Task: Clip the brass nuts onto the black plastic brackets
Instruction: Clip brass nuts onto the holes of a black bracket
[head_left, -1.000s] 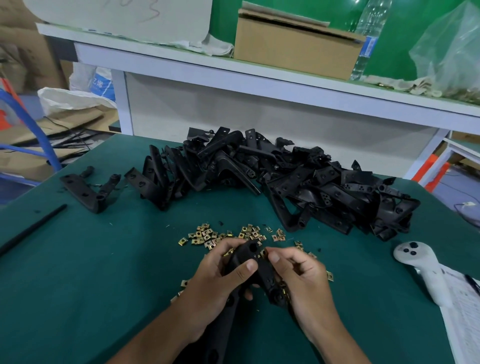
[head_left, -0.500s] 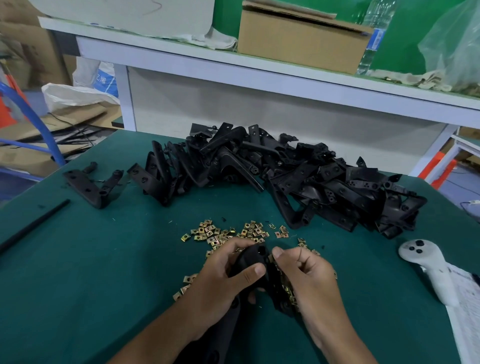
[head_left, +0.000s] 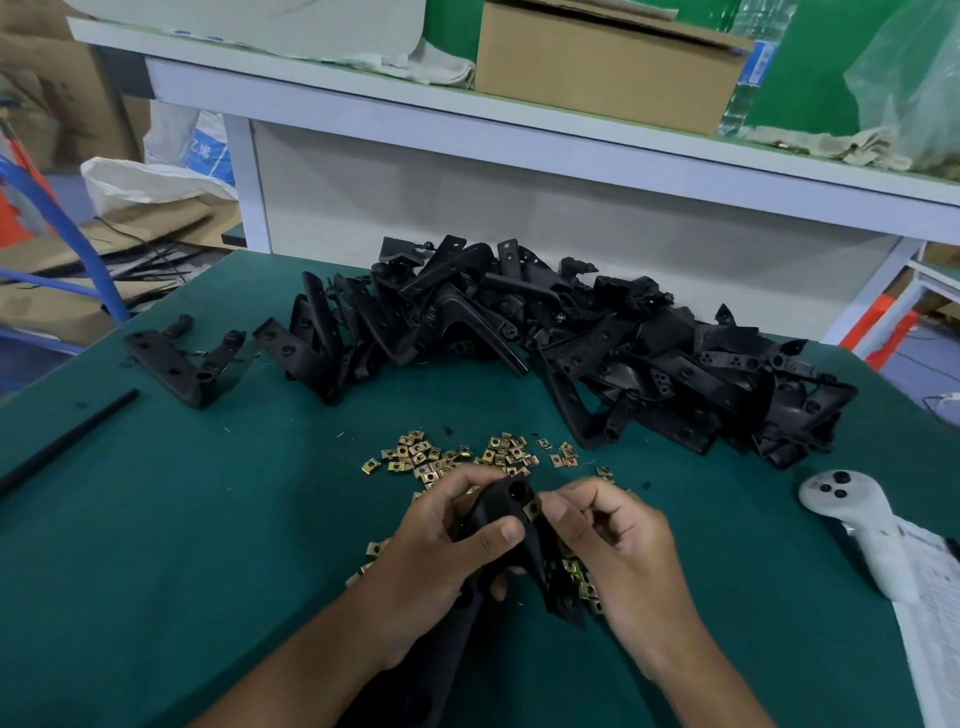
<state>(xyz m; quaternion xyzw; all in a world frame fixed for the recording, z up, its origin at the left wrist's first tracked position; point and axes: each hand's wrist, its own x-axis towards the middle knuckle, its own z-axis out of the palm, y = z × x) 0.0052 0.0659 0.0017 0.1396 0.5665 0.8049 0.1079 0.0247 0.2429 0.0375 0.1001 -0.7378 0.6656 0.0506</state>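
Note:
My left hand (head_left: 441, 545) grips a black plastic bracket (head_left: 506, 506) near the table's front, thumb laid across its face. My right hand (head_left: 618, 540) pinches a brass nut (head_left: 532, 510) against the bracket's right edge, just below its round hole. Loose brass nuts (head_left: 457, 457) lie scattered on the green mat beyond my hands, and a few more nuts (head_left: 584, 584) show under my right palm. A big heap of black brackets (head_left: 597, 348) stretches across the back of the table. One separate bracket (head_left: 182, 364) lies alone at the left.
A white handheld controller (head_left: 857, 525) lies at the right beside printed paper (head_left: 935, 623). A thin black rod (head_left: 62, 441) lies at the left edge. Behind the green table (head_left: 208, 545) stands a white shelf with a cardboard box (head_left: 608, 67) and a plastic bag (head_left: 909, 88).
My right hand has drawn back from wrapping the bracket to pinching a nut at its edge. The bracket's upper end with its hole now shows between my hands.

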